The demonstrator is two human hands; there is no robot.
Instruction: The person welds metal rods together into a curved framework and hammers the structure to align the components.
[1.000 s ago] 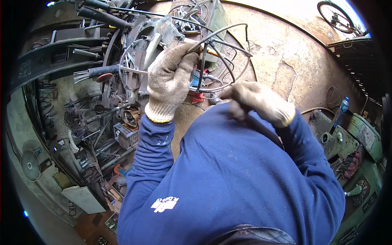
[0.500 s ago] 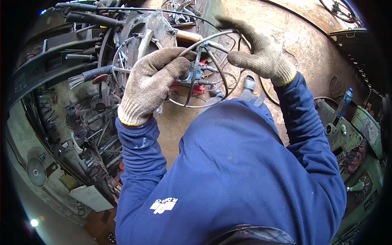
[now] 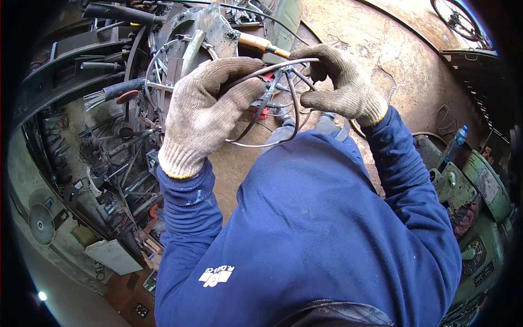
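Observation:
A round frame of bent metal rods (image 3: 297, 111) hangs in front of my body, its curved rods meeting at a rough joint near the top. My left hand (image 3: 210, 106), in a soiled knit glove, pinches the left side of its outer ring between thumb and fingers. On the opposite side my right hand (image 3: 343, 82), gloved alike, has its fingers curled over the ring's right end, with the thumb below. The right fingertips are partly hidden. Below the frame, something red (image 3: 261, 113) shows in part near my feet.
At the upper left stands a cluttered metal bench with a thick steel plate (image 3: 220, 38) and a wooden-handled tool (image 3: 256, 42). Metal rods and scrap (image 3: 131, 174) crowd the left side. A green machine (image 3: 485, 169) and a water bottle (image 3: 460, 136) stand at the right. A bicycle wheel (image 3: 457, 19) shows far right.
My right hand's outstretched fingers have come down and curled onto the ring. The frame has turned and shifted slightly, with my left hand still gripping it.

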